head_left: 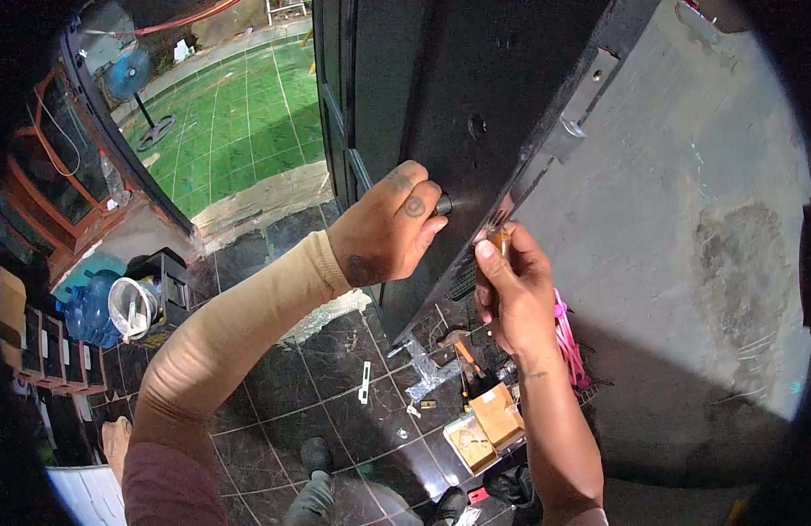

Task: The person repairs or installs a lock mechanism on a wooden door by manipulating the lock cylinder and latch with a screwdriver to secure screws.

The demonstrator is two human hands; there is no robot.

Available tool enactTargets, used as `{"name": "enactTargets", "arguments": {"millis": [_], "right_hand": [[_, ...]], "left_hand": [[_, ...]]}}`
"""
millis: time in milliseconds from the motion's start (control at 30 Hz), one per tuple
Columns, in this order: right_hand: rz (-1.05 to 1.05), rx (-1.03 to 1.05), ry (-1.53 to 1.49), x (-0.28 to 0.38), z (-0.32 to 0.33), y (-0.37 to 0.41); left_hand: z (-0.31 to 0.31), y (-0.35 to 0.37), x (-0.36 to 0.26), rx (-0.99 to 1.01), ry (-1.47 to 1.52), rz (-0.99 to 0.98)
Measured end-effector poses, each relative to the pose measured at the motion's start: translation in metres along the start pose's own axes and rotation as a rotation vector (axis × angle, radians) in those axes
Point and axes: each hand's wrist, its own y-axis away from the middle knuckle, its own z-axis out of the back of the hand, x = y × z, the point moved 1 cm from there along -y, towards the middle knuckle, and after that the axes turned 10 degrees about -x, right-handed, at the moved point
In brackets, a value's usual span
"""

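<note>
A dark door [458, 96] stands open, with a metal lock plate [589, 88] set in its edge. My left hand [395, 226] is closed round a dark cylindrical piece [443, 204] at the door's face. At the door's edge, lower than the latch [565, 138], my right hand [515, 280] pinches a small tool with an amber, see-through handle [500, 238]. Its tip is too small to make out. A round hole [479, 125] shows in the door face above my hands.
On the dark tiled floor lie a hammer [465, 352], a white strip plate [364, 383], plastic wrap [427, 373] and an open cardboard box [497, 416]. Pink hangers [567, 342] lean by the grey wall [686, 219]. A bucket [132, 309] and a fan [129, 74] stand left.
</note>
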Motion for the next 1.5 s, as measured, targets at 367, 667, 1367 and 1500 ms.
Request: {"name": "enactTargets", "arguments": {"millis": [367,667,1367,1500], "right_hand": [[0.046,-0.109,0.017,-0.014,0.001,0.017],[-0.138,-0.016,-0.177,0.015,-0.003,-0.043],[0.168,-0.169,0.276,0.035,0.036,0.043],[0.193,-0.192,0.423,0.019,0.072,0.110]], "left_hand": [[-0.003,-0.002,-0.010,-0.130,0.118,0.110],[0.000,0.002,-0.012,-0.009,0.135,0.255],[0.001,0.002,-0.004,-0.016,0.092,0.079],[0.002,0.000,-0.001,-0.014,0.097,0.038]]}}
